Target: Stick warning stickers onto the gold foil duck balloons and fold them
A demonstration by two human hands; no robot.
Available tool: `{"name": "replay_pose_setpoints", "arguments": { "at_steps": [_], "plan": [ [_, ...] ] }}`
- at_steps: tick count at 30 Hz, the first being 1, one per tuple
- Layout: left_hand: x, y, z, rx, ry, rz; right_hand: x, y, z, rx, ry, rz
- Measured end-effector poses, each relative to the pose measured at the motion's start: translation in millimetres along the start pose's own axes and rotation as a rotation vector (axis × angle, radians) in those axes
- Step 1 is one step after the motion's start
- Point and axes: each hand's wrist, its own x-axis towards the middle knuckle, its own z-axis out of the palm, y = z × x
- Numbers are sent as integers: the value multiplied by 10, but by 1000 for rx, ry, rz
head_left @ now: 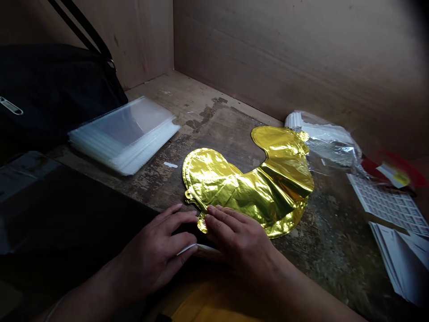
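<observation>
Left hand (162, 246) at lower centre, half-curled by the near left end of a deflated gold foil balloon (234, 190); right hand (239, 237) beside it, straight fingers laid on the foil, thumb hidden. Cannot tell of any pinch in either. Seemingly at a flattening or folding step, next calling for light, even pressure near the small tab (189, 193). Glossy, creased, curved, spread mid-frame on worn wooden tabletop (234, 129). Farther, at left, stack of clear plastic sleeves (140, 123); upper left, black bag (56, 94).

It is dim, but the gold foil balloon (219, 181) shines brightly, with dark shade at eight and two o'clock.
</observation>
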Motion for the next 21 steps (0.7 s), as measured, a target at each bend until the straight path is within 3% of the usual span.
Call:
{"name": "replay_pose_setpoints", "arguments": {
  "at_steps": [3, 8, 12, 15, 21],
  "plan": [
    [22, 26, -41, 18, -1, 19, 12, 1, -17, 105, 18, 95],
    [103, 89, -99, 50, 84, -31, 108, 70, -49, 504, 91, 514],
    [233, 114, -130, 75, 29, -11, 181, 153, -42, 798, 81, 838],
    [307, 114, -139, 72, -11, 26, 228, 245, -69, 924, 39, 930],
    [417, 59, -77, 76, -163, 179, 292, 409, -92, 1090, 24, 973]
  ]
}}
